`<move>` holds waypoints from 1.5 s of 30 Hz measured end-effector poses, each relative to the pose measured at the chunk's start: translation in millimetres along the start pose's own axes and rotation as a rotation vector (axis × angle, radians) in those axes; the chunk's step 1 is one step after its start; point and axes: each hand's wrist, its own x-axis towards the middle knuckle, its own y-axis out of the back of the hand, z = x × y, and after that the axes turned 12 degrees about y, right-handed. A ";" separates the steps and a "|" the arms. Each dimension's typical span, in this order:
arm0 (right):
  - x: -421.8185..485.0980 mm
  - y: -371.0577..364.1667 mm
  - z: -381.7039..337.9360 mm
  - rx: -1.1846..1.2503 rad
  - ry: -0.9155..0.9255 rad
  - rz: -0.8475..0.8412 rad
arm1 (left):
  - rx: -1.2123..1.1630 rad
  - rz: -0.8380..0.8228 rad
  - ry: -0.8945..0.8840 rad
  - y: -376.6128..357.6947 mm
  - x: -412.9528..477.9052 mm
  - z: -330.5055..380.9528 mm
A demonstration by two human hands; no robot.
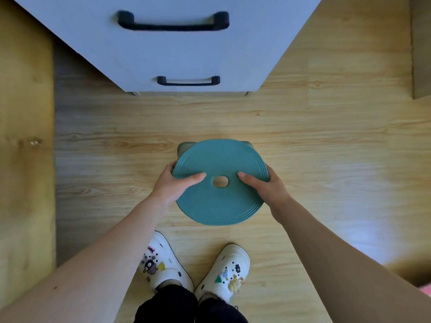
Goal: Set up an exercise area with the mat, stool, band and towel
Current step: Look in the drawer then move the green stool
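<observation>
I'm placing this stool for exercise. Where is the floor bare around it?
Bare floor lies between the drawer unit and the stool, and wider right of the right hand. A narrower strip lies left of the left hand. Tight near the white clogs.

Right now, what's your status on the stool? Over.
Gripping teal stool by its rim: left hand, right hand. Lifted or grounded, cannot tell. Ahead, drawer unit, not touching it.
</observation>
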 end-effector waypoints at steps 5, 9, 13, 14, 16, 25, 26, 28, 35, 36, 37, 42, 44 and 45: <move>-60.0 15.5 -47.6 -0.008 0.062 0.005 | -0.018 -0.003 -0.049 9.7 -79.9 19.3; -114.4 29.2 -80.5 0.000 0.134 0.017 | -0.058 -0.005 -0.096 14.2 -143.9 21.2; -160.0 39.8 -88.6 0.013 0.177 0.024 | -0.086 -0.033 -0.145 12.2 -191.1 8.6; -171.5 42.4 -87.8 0.021 0.186 0.028 | -0.078 -0.042 -0.156 11.4 -201.0 4.0; -195.0 48.1 -82.4 0.039 0.205 0.049 | -0.055 -0.060 -0.177 8.9 -220.4 -7.0; -314.6 63.7 -15.3 0.090 0.277 0.131 | 0.027 -0.103 -0.285 0.9 -293.9 -95.1; -328.1 65.4 -6.2 0.091 0.267 0.133 | 0.035 -0.105 -0.285 -0.4 -301.5 -107.8; -360.0 70.8 15.2 0.094 0.250 0.148 | 0.049 -0.108 -0.281 -4.2 -319.1 -139.0; -428.9 113.3 99.6 0.083 0.176 0.185 | 0.076 -0.179 -0.197 -49.5 -336.7 -238.1; -432.9 121.3 114.0 0.072 0.159 0.193 | 0.088 -0.194 -0.186 -58.8 -335.0 -251.5; -436.5 130.2 130.2 0.067 0.142 0.201 | 0.094 -0.207 -0.179 -69.6 -332.2 -266.9; -440.6 164.1 219.9 0.044 0.079 0.193 | 0.111 -0.195 -0.124 -121.0 -310.0 -347.1; -438.8 174.6 258.6 0.042 0.067 0.168 | 0.110 -0.198 -0.092 -141.9 -296.1 -382.1; -435.7 179.1 276.6 0.041 0.060 0.159 | 0.108 -0.200 -0.079 -151.0 -288.4 -396.2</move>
